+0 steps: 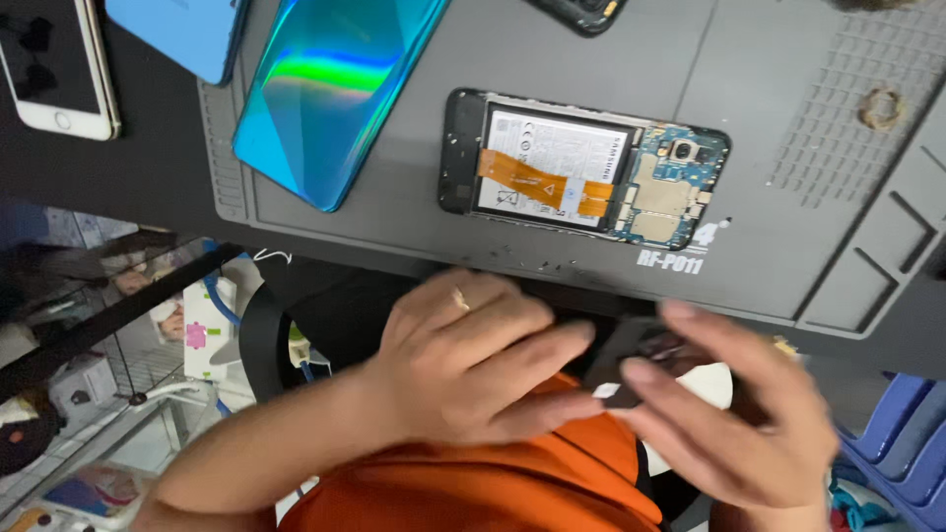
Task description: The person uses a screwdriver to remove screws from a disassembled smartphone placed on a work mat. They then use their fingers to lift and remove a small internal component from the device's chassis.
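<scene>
Your left hand (473, 360) sits below the near edge of the grey work mat (788, 128), over your orange shirt (473, 488). Its fingers are curled and point to the right, closing on a small dark part (631, 360) that you hold between both hands. A ring shows on one finger. Your right hand (734, 414) comes in from the right, fingers loosely spread and blurred, with the thumb and forefinger touching the same dark part. The part is too blurred and too covered to tell what it is or how firmly either hand grips it, but both hands have it between them, just off the mat's front edge and above your lap.

On the mat, straight ahead of your hands, an opened phone (586, 167) lies flat with its back off. Its white battery (557, 163) shows, an orange flat cable (542, 182) crosses it, and the circuit board (670, 182) lies at the right end. To the left of it a shiny blue-green back cover (325, 94) lies tilted, partly on the mat. Beyond that, at the far left, a white phone (59, 69) lies on the dark table, and a blue phone (187, 34) is just beside the cover at the top edge. Another dark phone corner (581, 12) peeks in at the top. A small ring-shaped bit (880, 106) lies on the ribbed area of the mat at the right.
</scene>
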